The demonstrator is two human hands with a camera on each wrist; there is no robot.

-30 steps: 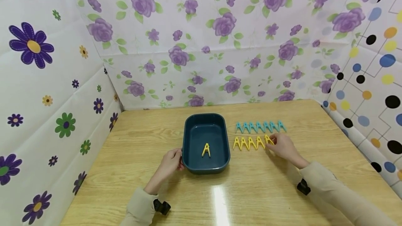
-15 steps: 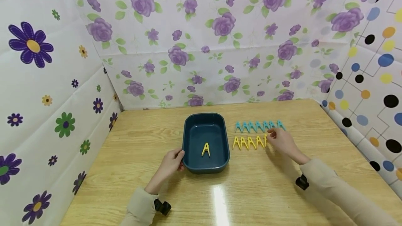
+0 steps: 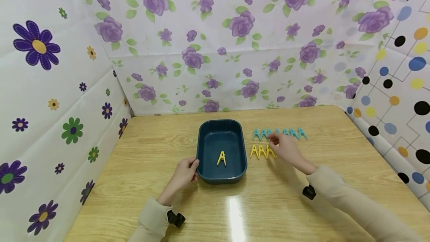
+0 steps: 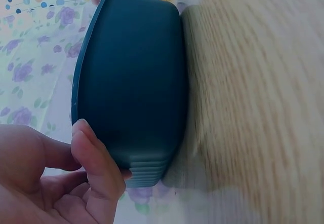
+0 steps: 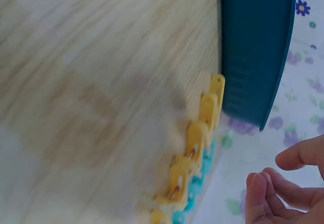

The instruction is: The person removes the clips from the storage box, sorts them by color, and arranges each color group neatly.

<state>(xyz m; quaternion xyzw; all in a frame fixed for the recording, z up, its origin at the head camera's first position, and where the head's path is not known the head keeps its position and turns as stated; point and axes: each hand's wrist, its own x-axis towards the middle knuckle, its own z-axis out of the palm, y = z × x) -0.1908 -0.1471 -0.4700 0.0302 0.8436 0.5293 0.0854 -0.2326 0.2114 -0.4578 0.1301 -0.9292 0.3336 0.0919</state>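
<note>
My left hand (image 3: pixel 184 170) grips the near left part of the rim of a dark teal plastic box (image 3: pixel 209 137). In the left wrist view its fingertips bend over the edge of the box (image 4: pixel 136 72). One yellow clothespin (image 3: pixel 221 158) lies inside. Right of the box, several more yellow clothespins (image 3: pixel 261 152) form a row, and blue clothespins (image 3: pixel 293 133) make a second row behind it. Over the yellow row hovers my right hand (image 3: pixel 285 146), hiding part of it. The right wrist view shows nothing between the parted thumb and fingers of this hand (image 5: pixel 283 193).
The box and clothespins are on a light wooden table (image 3: pixel 151 137). Behind it hangs a cloth with purple roses (image 3: pixel 242 23). Patterned cloths also stand at the left and right sides.
My right hand has moved left along the yellow row, from its right end toward its middle. My left hand stays at the box, and the clothespin inside has not moved.
</note>
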